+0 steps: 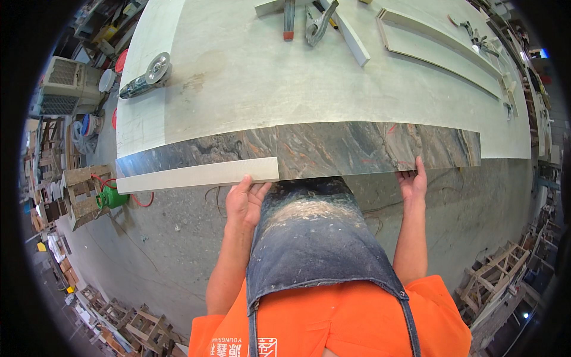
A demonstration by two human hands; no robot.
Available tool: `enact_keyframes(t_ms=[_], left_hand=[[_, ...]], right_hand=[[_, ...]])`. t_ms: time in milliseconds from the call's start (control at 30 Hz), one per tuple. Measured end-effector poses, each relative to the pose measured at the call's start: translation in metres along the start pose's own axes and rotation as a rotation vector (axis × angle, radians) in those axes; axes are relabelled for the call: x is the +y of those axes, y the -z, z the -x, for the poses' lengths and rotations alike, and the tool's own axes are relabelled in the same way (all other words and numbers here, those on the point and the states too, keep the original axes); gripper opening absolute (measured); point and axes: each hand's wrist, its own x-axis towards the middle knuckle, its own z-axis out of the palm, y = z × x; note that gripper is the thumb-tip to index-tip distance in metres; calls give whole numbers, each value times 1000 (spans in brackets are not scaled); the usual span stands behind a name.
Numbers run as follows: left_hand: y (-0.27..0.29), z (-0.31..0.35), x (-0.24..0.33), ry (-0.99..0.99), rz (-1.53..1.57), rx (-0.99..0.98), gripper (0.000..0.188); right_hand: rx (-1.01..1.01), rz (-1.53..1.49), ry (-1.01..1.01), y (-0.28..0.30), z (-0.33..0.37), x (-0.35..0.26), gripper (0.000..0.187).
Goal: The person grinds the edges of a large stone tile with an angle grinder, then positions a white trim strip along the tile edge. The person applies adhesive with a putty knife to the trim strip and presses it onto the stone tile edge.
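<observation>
Two dark marbled stone strips with grey and rust veins lie end to end along the near edge of the table. A pale cream strip [199, 174] runs along the near side of the left marbled strip [208, 147]. My left hand [242, 202] grips the cream strip's near edge close to its right end, thumb at the top and fingers curled below. The right marbled strip [345, 149] is wider and bears a few red marks. My right hand [412, 183] holds its near edge, thumb on the face and the other fingers partly hidden underneath.
On the pale tabletop [238, 83] lie an angle grinder [147, 76] at left, a spring clamp [320, 25] and white strips [348, 37] at the back, and a long narrow frame [440, 56] at right. A green gas cylinder [113, 196] with a red hose stands on the floor at left.
</observation>
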Motion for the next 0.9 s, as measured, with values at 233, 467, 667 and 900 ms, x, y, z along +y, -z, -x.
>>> enact_keyframes(t_ms=[233, 467, 667, 900], left_hand=[[12, 4, 12, 151, -87, -57, 34], [10, 30, 70, -323, -1243, -114, 23], [-70, -61, 94, -1194, -1665, -501, 25], [-100, -116, 90, -871, -1727, -893, 24]], right_hand=[[-11, -19, 2, 1, 0, 3, 48], [-94, 91, -80, -11, 43, 53, 38], [-292, 416, -283, -87, 157, 130, 47], [-423, 255, -369, -161, 256, 199, 61]])
